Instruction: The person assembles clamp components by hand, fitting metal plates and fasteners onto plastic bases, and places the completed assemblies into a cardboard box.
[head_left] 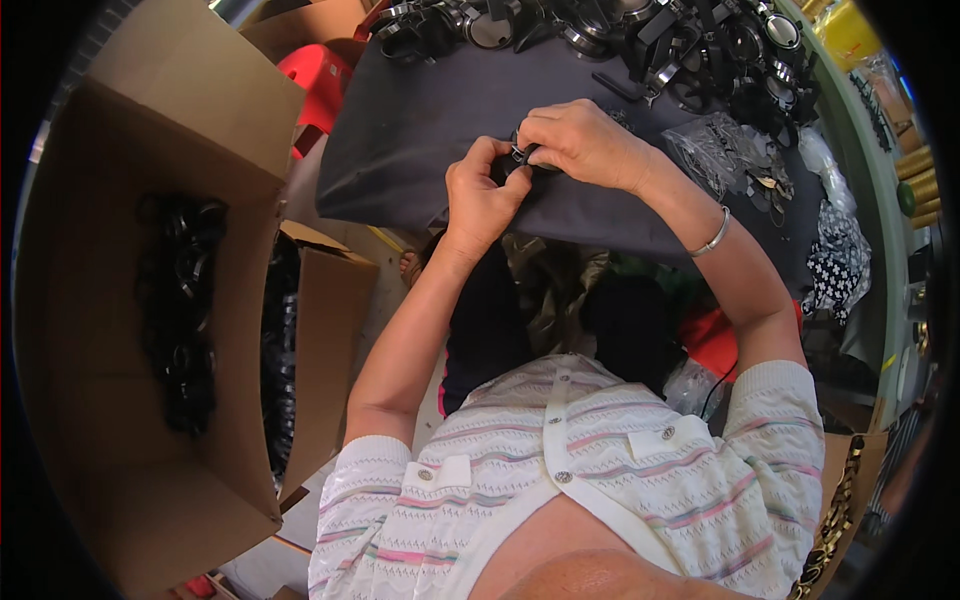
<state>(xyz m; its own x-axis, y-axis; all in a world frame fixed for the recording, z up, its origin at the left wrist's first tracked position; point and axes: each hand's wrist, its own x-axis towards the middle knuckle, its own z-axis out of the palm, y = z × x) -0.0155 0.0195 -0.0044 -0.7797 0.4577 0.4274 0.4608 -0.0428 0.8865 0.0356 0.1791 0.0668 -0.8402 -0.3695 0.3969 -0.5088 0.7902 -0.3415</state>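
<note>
Both my hands meet over the dark grey cloth-covered table (420, 110). Between them is a small black strap piece with a shiny metal part (520, 153), mostly hidden by my fingers. My left hand (476, 198) grips it from the near left, thumb and fingers pinched. From the right, my right hand (585, 145) closes its fingertips on the same piece. Beyond them, a pile of black straps with round silver buckles (490, 28) spreads along the table's far side. A clear plastic bag of small metal parts (712, 150) lies right of my right hand.
At my left stands a large open cardboard box (110, 400) with coiled black straps inside. A second cardboard box (330, 340) with similar coils stands beside it. Behind them is a red plastic stool (318, 85). Patterned fabric (842, 260) hangs at the table's right edge.
</note>
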